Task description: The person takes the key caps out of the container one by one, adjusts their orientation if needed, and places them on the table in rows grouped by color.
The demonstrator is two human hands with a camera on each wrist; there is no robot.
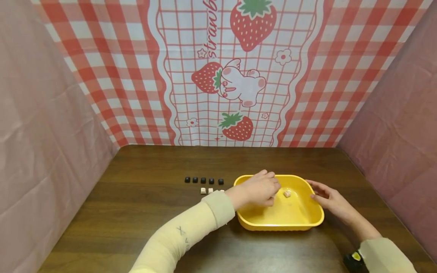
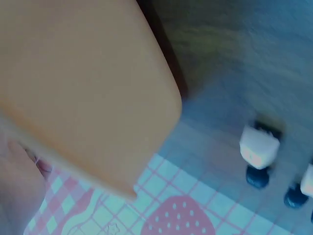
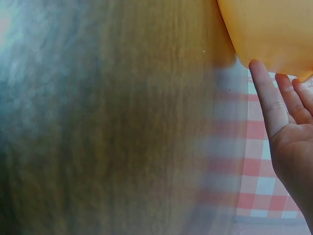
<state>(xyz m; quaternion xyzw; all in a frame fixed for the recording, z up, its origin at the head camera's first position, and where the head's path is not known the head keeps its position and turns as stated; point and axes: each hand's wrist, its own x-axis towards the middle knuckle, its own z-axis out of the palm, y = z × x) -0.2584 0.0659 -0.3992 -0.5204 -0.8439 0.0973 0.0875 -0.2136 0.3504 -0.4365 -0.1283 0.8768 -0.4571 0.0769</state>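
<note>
My left hand (image 1: 261, 188) reaches over the left side of a yellow plastic basin (image 1: 280, 226), its fingers bent downward inside. Their tips are hidden, so I cannot tell whether they hold anything. A single cream keycap (image 1: 287, 193) lies on the basin floor, right of that hand. At the basin's right end, my right hand (image 1: 336, 203) touches the rim with extended fingers and thumb. The right wrist view shows its straight fingers (image 3: 269, 100) against the outer wall. Left of the basin, black keycaps (image 1: 203, 181) form a row, with cream keycaps (image 1: 203, 190) in front, partly behind my left sleeve.
The dark wooden table (image 1: 136, 212) carries everything. A red-and-white checked strawberry cloth (image 1: 222, 83) hangs at its back edge, with pink fabric (image 1: 51, 132) along both sides. A small black device (image 1: 355, 261) sits by my right cuff.
</note>
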